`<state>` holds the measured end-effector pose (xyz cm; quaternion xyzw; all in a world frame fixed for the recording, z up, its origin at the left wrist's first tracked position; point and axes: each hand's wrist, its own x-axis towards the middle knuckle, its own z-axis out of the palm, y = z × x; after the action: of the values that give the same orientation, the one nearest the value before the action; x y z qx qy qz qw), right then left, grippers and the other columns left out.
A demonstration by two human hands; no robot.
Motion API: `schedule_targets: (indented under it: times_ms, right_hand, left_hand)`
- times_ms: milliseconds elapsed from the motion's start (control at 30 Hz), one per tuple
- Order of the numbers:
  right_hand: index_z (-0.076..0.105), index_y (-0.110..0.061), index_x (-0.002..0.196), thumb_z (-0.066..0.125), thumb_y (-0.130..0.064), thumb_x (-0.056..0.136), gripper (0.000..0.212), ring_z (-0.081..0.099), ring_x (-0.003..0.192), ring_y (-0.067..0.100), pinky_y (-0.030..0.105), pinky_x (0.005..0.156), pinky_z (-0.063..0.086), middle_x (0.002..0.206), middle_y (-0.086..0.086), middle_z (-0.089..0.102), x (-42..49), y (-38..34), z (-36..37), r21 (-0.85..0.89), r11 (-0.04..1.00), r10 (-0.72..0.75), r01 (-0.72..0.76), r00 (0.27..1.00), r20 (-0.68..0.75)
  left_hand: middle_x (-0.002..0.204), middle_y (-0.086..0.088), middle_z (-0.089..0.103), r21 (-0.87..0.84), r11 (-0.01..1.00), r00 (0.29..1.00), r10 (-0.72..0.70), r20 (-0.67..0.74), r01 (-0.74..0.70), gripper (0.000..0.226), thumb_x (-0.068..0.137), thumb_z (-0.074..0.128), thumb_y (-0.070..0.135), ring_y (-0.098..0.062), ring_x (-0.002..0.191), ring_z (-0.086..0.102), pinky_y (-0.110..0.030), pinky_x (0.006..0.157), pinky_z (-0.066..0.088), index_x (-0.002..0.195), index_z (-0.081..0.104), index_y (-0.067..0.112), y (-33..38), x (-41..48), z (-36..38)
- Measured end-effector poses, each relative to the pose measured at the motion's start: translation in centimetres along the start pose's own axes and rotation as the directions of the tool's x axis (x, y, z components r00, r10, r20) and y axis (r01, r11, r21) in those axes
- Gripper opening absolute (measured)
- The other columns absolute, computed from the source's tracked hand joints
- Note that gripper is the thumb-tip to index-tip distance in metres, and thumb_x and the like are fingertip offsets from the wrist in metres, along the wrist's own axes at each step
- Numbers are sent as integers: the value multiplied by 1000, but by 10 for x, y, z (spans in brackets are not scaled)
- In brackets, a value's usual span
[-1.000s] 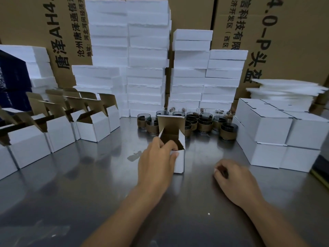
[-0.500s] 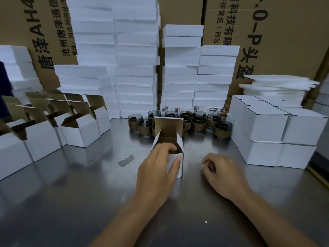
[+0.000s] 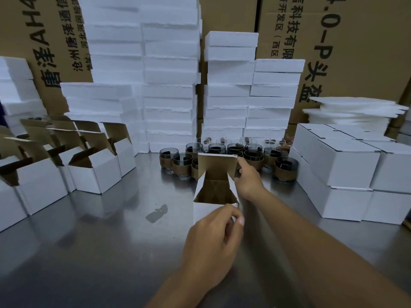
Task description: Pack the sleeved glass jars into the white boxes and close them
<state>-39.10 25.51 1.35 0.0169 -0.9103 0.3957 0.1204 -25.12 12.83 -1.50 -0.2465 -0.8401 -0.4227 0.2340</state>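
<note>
A small white box (image 3: 208, 211) stands open at the middle of the steel tabletop (image 3: 89, 252). Its brown-lined lid is upright at the far side, and the folded brown bottom shows inside. The left hand (image 3: 213, 238) comes in from the lower edge with the forearm angled up and to the right. Its back faces the camera and its fingers are curled against the box's near wall. The thumb and fingertips pinch the near right corner. The right arm stretches in from the lower right, passing the box on its right side. The right hand (image 3: 249, 180) is bent at the wrist towards the lid, and its curled fingers grip the lid's right edge, where the side flap hangs. The sleeved jars (image 3: 182, 166) stand in a tight cluster just behind the box, dark glass above brown paper bands, some hidden by the lid. To the left, open boxes (image 3: 95, 174) stand in rows with their flaps up. To the right, closed boxes (image 3: 338, 165) are stacked two high. Tall stacks of white foam blocks (image 3: 171, 96) rise behind the jars. Thinner white sheets (image 3: 355, 112) are piled at the far right, and printed cartons (image 3: 367, 52) form the backdrop. A dark smear (image 3: 158, 213) marks the tabletop left of the box.
</note>
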Motion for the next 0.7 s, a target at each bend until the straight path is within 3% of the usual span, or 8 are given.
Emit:
schedule_targets:
  times_ms: [100, 167, 233, 300, 400, 567, 700]
  right_hand:
    - [54, -22, 110, 45, -24, 88, 24, 44, 86, 26, 31, 74, 32, 117, 16, 50, 4, -5, 3, -10, 999, 51, -51, 997, 54]
    - [51, -23, 96, 45, -35, 85, 17, 46, 96, 31, 34, 79, 33, 118, 14, 46, 2, -8, 4, 25, 996, 82, -84, 993, 89]
    - [47, -23, 102, 45, -37, 87, 20, 47, 102, 32, 33, 77, 34, 120, 11, 43, 0, -6, 6, 35, 995, 90, -92, 995, 40]
    - [40, -21, 96, 49, -25, 90, 11, 45, 87, 22, 29, 66, 33, 114, 7, 41, -3, -3, 7, -34, 998, 47, -49, 997, -58]
    - [42, -15, 87, 60, -15, 85, 18, 41, 75, 17, 30, 63, 33, 104, 7, 46, -6, 5, 6, -38, 999, 2, -7, 991, -130]
    - [40, -18, 72, 72, -29, 80, 34, 44, 67, 13, 26, 54, 32, 79, -1, 51, -23, 18, -9, 91, 994, 72, -59, 988, -139]
    - [45, -21, 94, 76, -31, 76, 37, 46, 73, -2, 11, 56, 34, 83, -17, 46, -53, 18, -31, 326, 944, 155, -43, 932, -326]
  left_hand:
    - [79, 18, 59, 5, 1000, 1000, 5, -4, -5, 7, 90, 45, 39, -4, 77, 55, -15, 67, 48, 88, 51, 38, 0, 0, 1]
    - [75, 20, 55, 27, 1000, 999, 8, -34, -7, 12, 88, 41, 41, -4, 73, 55, -9, 62, 43, 87, 52, 36, 1, 0, 1]
    - [71, 21, 52, 40, 999, 998, 0, -66, 3, 15, 87, 39, 41, -4, 67, 53, -6, 58, 36, 86, 52, 34, 3, 1, 0]
    - [69, 20, 50, 52, 999, 996, -12, -92, 16, 14, 87, 39, 39, -4, 63, 51, -6, 56, 33, 84, 52, 32, 4, 1, -2]
    - [65, 18, 48, 80, 997, 994, -16, -110, 25, 11, 91, 44, 34, -5, 61, 48, -7, 53, 31, 83, 50, 31, 3, 2, -3]
    - [62, 12, 49, 57, 996, 992, -62, -107, 69, 12, 93, 48, 29, -9, 62, 48, -15, 51, 32, 82, 51, 28, 0, 1, -5]
    - [65, 12, 53, 54, 994, 992, -92, -92, 97, 12, 94, 47, 29, -7, 67, 51, -16, 52, 37, 83, 51, 30, 0, 1, -5]
